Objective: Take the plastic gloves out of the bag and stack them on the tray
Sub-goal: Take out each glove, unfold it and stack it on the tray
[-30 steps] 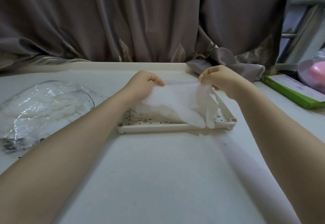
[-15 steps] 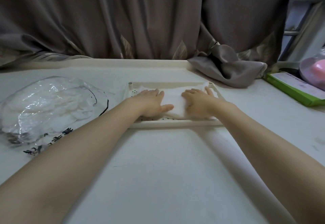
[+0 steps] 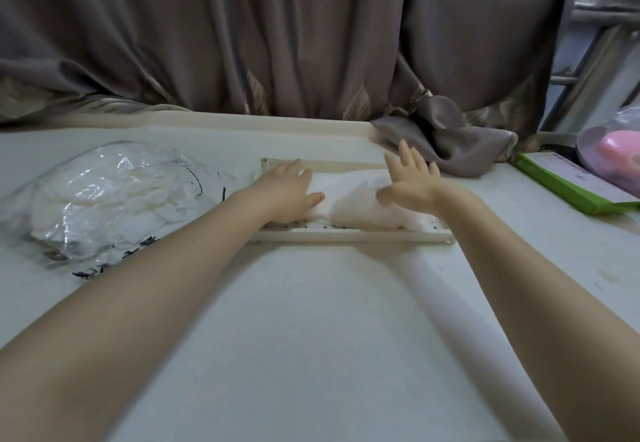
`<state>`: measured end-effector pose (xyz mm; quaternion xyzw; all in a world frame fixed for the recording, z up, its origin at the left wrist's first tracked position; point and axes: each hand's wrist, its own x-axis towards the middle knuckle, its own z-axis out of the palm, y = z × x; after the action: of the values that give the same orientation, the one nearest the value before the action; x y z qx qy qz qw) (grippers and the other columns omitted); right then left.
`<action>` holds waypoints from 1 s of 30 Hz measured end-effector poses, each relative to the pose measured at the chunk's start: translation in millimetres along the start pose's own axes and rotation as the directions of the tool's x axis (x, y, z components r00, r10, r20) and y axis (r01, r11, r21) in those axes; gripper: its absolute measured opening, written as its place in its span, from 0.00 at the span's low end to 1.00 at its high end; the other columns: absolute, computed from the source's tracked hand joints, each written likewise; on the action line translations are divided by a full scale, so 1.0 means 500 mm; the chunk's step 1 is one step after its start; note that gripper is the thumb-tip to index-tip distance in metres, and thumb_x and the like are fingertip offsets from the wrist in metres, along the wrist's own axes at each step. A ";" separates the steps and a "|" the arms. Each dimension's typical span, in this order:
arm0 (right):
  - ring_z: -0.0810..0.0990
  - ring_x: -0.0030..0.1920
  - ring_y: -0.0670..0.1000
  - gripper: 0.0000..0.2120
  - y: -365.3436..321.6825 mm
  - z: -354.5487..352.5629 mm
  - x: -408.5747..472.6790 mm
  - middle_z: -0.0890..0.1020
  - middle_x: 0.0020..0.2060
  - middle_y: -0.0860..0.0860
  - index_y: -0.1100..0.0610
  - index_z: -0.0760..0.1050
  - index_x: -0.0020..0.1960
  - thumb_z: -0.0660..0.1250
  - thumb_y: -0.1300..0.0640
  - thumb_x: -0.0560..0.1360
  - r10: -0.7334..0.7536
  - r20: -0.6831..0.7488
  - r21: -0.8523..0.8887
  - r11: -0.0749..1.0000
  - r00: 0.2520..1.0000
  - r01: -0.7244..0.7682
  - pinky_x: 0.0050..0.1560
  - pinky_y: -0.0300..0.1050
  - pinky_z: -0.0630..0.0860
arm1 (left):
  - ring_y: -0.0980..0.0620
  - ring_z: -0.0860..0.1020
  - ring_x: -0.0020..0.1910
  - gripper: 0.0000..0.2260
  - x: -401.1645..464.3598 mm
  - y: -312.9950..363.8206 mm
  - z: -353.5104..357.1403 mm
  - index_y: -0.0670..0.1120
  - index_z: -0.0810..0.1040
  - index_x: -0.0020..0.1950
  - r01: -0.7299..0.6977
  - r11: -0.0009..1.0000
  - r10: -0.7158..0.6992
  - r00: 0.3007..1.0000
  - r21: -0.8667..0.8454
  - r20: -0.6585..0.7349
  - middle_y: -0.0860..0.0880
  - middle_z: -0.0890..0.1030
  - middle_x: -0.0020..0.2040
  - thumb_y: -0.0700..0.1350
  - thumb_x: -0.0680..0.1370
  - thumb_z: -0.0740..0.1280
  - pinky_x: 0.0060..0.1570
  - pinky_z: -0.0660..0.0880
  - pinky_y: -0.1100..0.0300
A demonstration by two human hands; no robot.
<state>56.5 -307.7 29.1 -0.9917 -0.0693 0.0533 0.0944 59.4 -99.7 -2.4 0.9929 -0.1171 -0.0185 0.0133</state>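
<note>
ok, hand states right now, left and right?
Left hand: open, flat on the plastic gloves in the tray.
Right hand: open, fingers spread, holding nothing.

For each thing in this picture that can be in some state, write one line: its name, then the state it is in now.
left hand: open, flat on the gloves
right hand: open, fingers spread, lifted off the gloves
stack of gloves: lying in the tray
tray: flat on the table, holding the stack
bag: lying on the table, gloves inside
green box: lying flat
</note>
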 end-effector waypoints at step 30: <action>0.77 0.53 0.58 0.12 -0.489 0.227 0.023 0.79 0.53 0.54 0.51 0.78 0.54 0.58 0.60 0.77 -0.234 -0.242 0.089 0.961 0.942 0.262 0.41 0.44 0.67 | 0.47 0.68 0.67 0.19 -0.230 -0.309 0.004 0.48 0.72 0.67 0.234 0.879 -0.370 0.885 -0.416 -0.284 0.49 0.70 0.69 0.42 0.76 0.66 0.66 0.64 0.51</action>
<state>23.4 -48.0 -35.1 -0.9671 -0.1791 -0.0695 0.1669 -16.4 77.0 -5.6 0.9649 0.0518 0.1374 0.2177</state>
